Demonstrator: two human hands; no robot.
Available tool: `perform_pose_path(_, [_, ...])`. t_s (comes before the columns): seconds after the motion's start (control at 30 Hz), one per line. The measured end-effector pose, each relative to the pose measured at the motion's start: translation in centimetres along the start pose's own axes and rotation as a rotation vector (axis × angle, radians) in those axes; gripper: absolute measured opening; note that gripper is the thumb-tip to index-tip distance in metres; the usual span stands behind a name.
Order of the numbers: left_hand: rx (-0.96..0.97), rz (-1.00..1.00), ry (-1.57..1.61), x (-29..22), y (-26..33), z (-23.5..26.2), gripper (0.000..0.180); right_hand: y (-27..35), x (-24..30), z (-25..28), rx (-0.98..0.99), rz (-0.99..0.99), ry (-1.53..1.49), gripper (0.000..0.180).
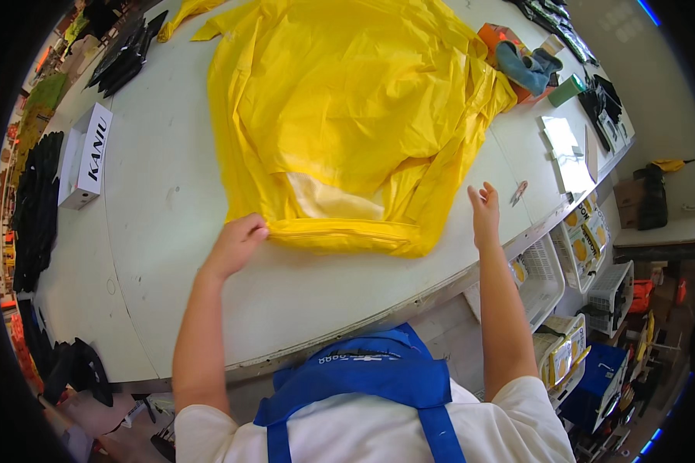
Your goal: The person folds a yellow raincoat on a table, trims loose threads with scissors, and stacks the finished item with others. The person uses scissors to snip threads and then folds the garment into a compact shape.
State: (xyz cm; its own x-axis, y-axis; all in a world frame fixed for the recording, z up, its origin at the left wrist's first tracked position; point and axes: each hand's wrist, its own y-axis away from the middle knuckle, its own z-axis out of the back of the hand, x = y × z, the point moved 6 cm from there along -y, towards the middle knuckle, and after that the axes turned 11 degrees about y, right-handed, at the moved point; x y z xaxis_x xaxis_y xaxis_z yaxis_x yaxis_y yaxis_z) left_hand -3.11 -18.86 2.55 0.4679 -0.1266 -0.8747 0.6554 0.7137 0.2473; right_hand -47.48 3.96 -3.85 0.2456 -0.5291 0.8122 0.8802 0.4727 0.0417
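- One hand is on the cloth from where I watch: the left hand pinches the near left corner of the yellow garment, thumb and fingers together on its edge.
- The right hand holds nothing that I can see; its fingers stand apart in front of me, just right of the garment's near right part and clear of it. I cannot tell whether it touches the table below.
- Between the two hands I see the folded band of the garment running crosswise, with a long line along it; stitching or zip, I cannot tell which.
- Just beyond the band a pale patch shows inside the garment.
- The garment lies spread and wrinkled on the white table, its far end running out of my view at the top.
- Near the right hand I make out a small object, too small for me to name.
- Farther right along the table I have a shiny sheet, a green cylinder and a blue-grey cloth on an orange box.
- On my left stands a white box with dark lettering, beside a dark pile.
- Below the table's right edge I see white crates.
- Nearest me is the blue apron.
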Motion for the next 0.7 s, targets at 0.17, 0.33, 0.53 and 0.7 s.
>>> perform_pose_path(0.17, [0.124, 0.121, -0.249, -1.3, 4.3, 5.8, 0.014, -11.0, 1.9, -3.5, 0.044, -0.45, -0.49, 0.072])
perform_pose_path(0.33, [0.852, 0.404, -0.38, 6.6, 11.3, -4.0, 0.027, -22.9, 0.5, -7.7, 0.111, -0.252, -0.095, 0.038])
perform_pose_path(0.53, [0.816, 0.106, 0.496, 0.7, 6.7, -24.9, 0.025, -21.1, 10.3, -12.5, 0.34, -0.039, -0.232, 0.021])
perform_pose_path(0.7, [0.928, -0.323, 0.942, -14.5, 4.6, -29.6, 0.033, -11.2, 23.5, -14.9, 0.47, 0.629, -0.015, 0.018])
